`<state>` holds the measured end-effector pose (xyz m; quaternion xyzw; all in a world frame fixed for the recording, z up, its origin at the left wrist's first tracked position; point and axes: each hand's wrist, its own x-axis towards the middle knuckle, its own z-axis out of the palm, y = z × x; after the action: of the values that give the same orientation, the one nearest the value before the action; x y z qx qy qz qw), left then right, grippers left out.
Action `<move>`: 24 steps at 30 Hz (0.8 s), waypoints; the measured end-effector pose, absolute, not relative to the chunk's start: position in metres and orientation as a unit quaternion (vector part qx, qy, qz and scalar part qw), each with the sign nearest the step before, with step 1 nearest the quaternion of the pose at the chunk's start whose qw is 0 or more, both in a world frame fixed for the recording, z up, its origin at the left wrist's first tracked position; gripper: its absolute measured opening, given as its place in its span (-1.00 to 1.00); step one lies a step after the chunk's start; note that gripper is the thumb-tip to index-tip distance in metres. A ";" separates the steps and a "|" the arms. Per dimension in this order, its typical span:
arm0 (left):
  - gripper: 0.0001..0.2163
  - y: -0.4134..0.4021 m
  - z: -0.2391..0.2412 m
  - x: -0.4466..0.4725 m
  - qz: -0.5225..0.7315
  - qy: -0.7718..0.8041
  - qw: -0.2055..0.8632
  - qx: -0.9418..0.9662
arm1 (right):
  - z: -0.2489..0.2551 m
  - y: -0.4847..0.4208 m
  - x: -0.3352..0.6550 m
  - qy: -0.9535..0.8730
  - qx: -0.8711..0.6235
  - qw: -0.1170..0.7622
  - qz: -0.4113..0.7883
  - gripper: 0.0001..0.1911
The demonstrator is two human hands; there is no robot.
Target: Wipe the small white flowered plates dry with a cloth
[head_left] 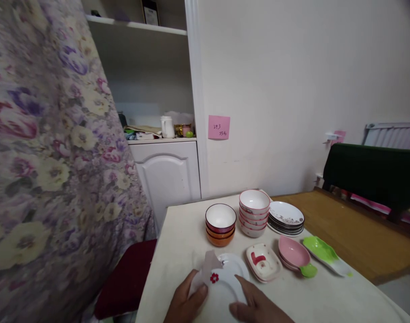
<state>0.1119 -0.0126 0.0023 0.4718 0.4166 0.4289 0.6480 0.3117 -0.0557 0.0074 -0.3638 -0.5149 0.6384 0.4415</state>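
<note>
Low at the front of the table, a white plate [221, 291] with a red flower on its rim is between my two hands. My left hand [188, 298] is closed at the plate's left edge, pinching a thin white tissue [211, 261] that sticks up over the rim. With its thumb over the plate and fingers at the edge, my right hand [257, 301] grips the right side. Just behind, a second white plate [241, 264] shows partly, overlapped by the first. The fingers under the plate are hidden.
Beyond the plates stand stacked orange and maroon bowls [220, 235], pink-rimmed bowls [254, 217] and patterned plates [285, 213]. To the right lie square dishes [263, 264], pink dishes [293, 252] and a green leaf-shaped dish [322, 251]. A dark red stool [127, 278] stands left of the table.
</note>
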 end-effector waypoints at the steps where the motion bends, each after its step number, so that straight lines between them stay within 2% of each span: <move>1: -0.59 -0.013 0.004 0.112 0.423 0.409 0.649 0.482 | 0.011 -0.056 0.309 -0.511 -0.350 0.448 0.645 -0.34; 4: -0.59 -0.018 0.008 0.121 0.480 0.459 0.601 0.444 | 0.004 -0.053 0.296 -0.484 -0.338 0.516 0.621 -0.28; 8: -0.55 -0.025 0.009 0.135 0.519 0.545 0.540 0.376 | -0.017 -0.050 0.289 -0.430 -0.458 0.583 0.515 -0.25; 11: -0.51 -0.026 0.007 0.135 0.512 0.537 0.562 0.365 | -0.008 -0.054 0.300 -0.444 -0.451 0.546 0.548 -0.27; 14: -0.53 -0.022 0.005 0.129 0.484 0.465 0.621 0.404 | 0.014 -0.056 0.312 -0.525 -0.363 0.454 0.622 -0.43; 16: -0.53 -0.020 0.004 0.127 0.469 0.431 0.648 0.419 | 0.020 -0.055 0.314 -0.548 -0.338 0.431 0.632 -0.48; 19: -0.54 -0.020 0.007 0.129 0.504 0.461 0.617 0.391 | 0.004 -0.049 0.302 -0.496 -0.318 0.489 0.643 -0.38; 22: -0.64 -0.024 0.015 0.130 0.543 0.542 0.518 0.378 | -0.024 -0.045 0.280 -0.439 -0.340 0.570 0.605 -0.25; 24: -0.68 -0.026 0.019 0.129 0.548 0.582 0.467 0.377 | -0.034 -0.044 0.267 -0.417 -0.357 0.592 0.590 -0.23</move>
<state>0.1287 -0.0258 0.0191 0.3774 0.5820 0.5482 0.4673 0.2671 -0.0438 -0.0341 -0.3569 -0.4168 0.5904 0.5919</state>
